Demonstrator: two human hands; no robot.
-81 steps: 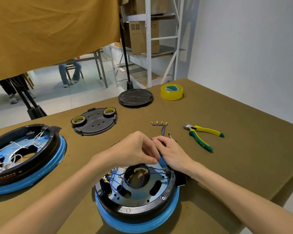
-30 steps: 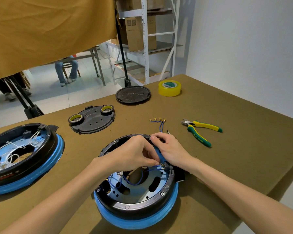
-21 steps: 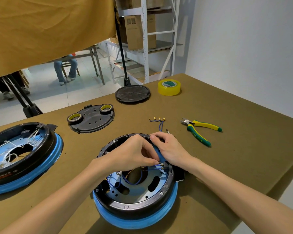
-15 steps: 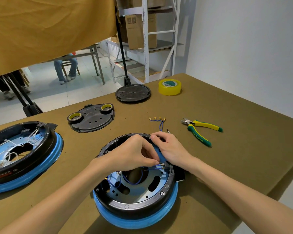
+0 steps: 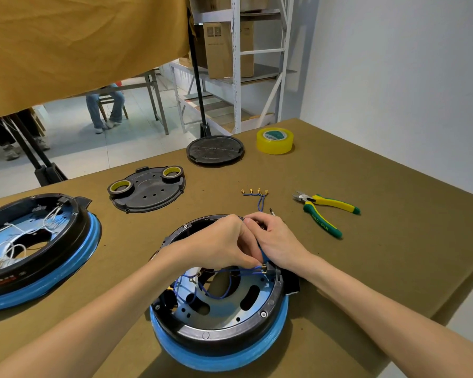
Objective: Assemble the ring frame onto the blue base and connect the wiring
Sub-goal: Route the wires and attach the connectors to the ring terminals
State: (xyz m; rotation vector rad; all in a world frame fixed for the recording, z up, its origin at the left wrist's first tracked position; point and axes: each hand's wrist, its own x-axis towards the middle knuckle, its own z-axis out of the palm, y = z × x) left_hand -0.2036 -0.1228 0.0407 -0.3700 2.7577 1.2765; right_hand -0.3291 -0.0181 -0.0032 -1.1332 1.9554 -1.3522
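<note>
The bench [image 5: 366, 268] holds the blue base [image 5: 221, 350] with the ring frame [image 5: 216, 327] on top, right under both hands. The right hand [image 5: 279, 245] steadies the far rim - I cannot tell what it grasps. The left hand [image 5: 219, 245] pinches a thin blue wire [image 5: 246, 272] to plug it in.

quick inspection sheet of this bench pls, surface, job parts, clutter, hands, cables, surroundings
surface: table under olive-brown cloth.
job's things: ring frame seated on blue base; second unit at left.
clutter: yellow-green pliers, yellow tape roll, black plate carrying two tape rolls, round black cover.
hands: left hand and right hand both pinch blue wires at the frame's far right edge.
cables: spare blue leads with brass terminals lie loose.
surroundings: tan curtain, white shelving with boxes, seated person's legs behind.
</note>
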